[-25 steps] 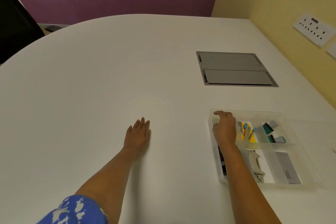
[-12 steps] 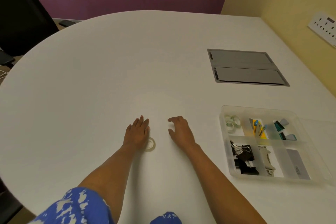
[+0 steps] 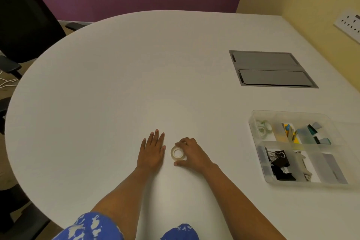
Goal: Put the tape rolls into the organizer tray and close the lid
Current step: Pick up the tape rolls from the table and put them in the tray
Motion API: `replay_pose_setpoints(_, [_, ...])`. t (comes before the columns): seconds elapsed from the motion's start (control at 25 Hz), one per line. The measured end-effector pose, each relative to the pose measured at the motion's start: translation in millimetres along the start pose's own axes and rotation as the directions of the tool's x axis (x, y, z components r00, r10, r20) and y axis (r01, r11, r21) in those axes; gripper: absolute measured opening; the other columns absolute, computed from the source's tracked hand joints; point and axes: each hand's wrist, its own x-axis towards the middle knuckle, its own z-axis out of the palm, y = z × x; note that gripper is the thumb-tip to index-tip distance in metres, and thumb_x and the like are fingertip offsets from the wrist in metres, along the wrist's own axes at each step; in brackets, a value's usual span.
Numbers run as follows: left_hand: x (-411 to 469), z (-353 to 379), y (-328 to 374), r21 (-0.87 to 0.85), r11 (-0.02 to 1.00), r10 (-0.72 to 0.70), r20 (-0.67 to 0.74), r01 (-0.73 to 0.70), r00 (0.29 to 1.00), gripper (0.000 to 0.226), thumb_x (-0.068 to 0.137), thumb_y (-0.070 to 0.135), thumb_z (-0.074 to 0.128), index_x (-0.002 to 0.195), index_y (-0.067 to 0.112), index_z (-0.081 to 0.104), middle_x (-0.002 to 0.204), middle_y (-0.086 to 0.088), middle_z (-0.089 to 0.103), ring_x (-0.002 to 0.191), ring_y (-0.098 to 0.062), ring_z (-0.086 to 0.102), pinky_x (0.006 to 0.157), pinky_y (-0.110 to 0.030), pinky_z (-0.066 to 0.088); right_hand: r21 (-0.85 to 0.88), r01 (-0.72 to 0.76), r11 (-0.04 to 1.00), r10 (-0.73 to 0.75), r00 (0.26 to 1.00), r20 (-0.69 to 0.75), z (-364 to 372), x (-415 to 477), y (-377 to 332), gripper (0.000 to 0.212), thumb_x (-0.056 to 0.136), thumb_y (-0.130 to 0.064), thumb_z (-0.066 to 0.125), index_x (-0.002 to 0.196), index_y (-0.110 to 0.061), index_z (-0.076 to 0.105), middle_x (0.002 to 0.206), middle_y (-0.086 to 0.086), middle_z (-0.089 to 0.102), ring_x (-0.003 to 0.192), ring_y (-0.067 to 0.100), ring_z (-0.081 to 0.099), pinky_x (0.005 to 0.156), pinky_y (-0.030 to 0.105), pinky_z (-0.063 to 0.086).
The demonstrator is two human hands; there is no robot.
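A clear tape roll [image 3: 177, 153] lies flat on the white table, near the front. My right hand [image 3: 191, 153] curls around it, fingertips on its far side and thumb on its near side. My left hand [image 3: 152, 149] rests flat on the table just left of the roll, fingers spread, holding nothing. The clear organizer tray [image 3: 253, 128] stands at the right. Its far-left compartment holds clear tape rolls [image 3: 264, 128]. The tray's transparent lid [image 3: 350, 128] lies open to the right, partly out of view.
The tray's other compartments hold black binder clips [image 3: 279, 163], coloured sticky tabs [image 3: 290, 131], a white staple remover [image 3: 303, 163] and a grey card [image 3: 334, 167]. A grey cable hatch [image 3: 271, 69] is set into the table behind. A black chair [image 3: 23, 15] stands far left.
My right hand left the tray's far-left compartment, crossed leftward and closed around the tape roll beside my left hand. The left hand stayed flat. The camera view shifted left.
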Motion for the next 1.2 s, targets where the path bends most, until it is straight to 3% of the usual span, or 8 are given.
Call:
replay_pose_setpoints(0.24, [-0.9, -2.2, -7.3, 0.005, 0.999, 0.051, 0.004, -0.051, 0.999, 0.089, 0.072, 0.053, -0.017, 0.153, 0.024, 0.006, 0.163, 0.002, -0.002, 0.151, -0.016, -0.002, 0.122, -0.037, 0.000, 0.129, -0.077, 0.989, 0.096, 0.984, -0.150, 7.7, 0.1, -7.9, 0.060, 0.079, -0.031, 0.073, 0.132, -0.014, 0.050, 0.131, 0.005, 0.047, 0.124, 0.022, 0.043, 0.100, 0.030, 0.042])
replay_pose_setpoints(0.6, [-1.1, -1.5, 4.2, 0.019, 0.999, 0.039, 0.004, -0.039, 0.999, 0.090, 0.070, 0.051, -0.018, 0.153, 0.023, 0.005, 0.163, 0.001, -0.004, 0.151, -0.017, -0.003, 0.122, -0.041, 0.000, 0.140, -0.108, 0.984, 0.148, 0.935, -0.321, -24.0, 1.0, -2.3, 0.059, 0.082, -0.028, 0.071, 0.134, -0.013, 0.048, 0.133, 0.008, 0.046, 0.125, 0.023, 0.043, 0.100, 0.033, 0.045])
replay_pose_setpoints(0.76, [1.4, 2.2, 28.5, 0.029, 1.000, 0.000, 0.044, -0.001, 0.999, 0.055, 0.102, 0.038, 0.012, 0.153, 0.021, 0.002, 0.162, -0.001, -0.008, 0.150, -0.018, -0.006, 0.122, -0.043, -0.002, 0.189, -0.159, 0.969, 0.225, 0.883, -0.413, -48.3, -7.6, 21.2, 0.058, 0.084, -0.025, 0.070, 0.136, -0.012, 0.047, 0.135, 0.009, 0.045, 0.127, 0.024, 0.042, 0.099, 0.033, 0.045])
replay_pose_setpoints(1.2, [8.2, 37.1, 151.1, -0.022, 0.999, -0.030, 0.034, 0.031, 0.999, 0.054, 0.104, 0.032, 0.018, 0.153, 0.019, -0.001, 0.162, -0.003, -0.011, 0.150, -0.019, -0.010, 0.122, -0.046, -0.005, 0.346, -0.236, 0.908, 0.407, 0.693, -0.596, -126.4, -63.8, 130.2, 0.058, 0.081, -0.010, 0.072, 0.134, -0.003, 0.048, 0.133, 0.017, 0.044, 0.124, 0.030, 0.043, 0.101, 0.031, 0.041])
